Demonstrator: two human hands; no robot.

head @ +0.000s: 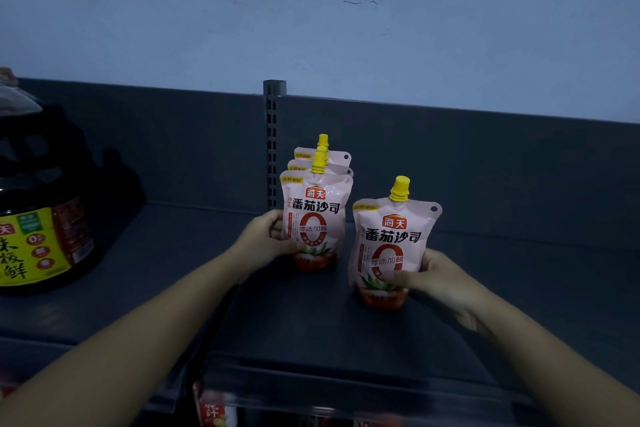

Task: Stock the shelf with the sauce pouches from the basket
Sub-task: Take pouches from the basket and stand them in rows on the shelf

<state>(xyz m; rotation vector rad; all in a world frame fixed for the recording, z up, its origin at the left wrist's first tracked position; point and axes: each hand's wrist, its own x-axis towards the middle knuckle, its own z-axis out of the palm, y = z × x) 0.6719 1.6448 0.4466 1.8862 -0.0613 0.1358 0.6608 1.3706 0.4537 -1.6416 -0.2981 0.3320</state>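
from my seat i see the left hand (pixel 268 236) gripping the front pouch (pixel 315 218) of a row of three, fingers curled round its left edge. that row stands upright near the middle of the view, yellow caps up, with the slotted post (pixel 273 135) just behind it at 12 o'clock. at 4 o'clock the right hand (pixel 440 281) grips a single pouch (pixel 391 246) low on its right side, thumb across the front. this pouch is upright, beside the row and nearer me, not touching it. i cannot tell whether its base rests on the shelf (pixel 311 333). a dark bottle (pixel 38 218) with a yellow label sits at 9 o'clock, well apart.
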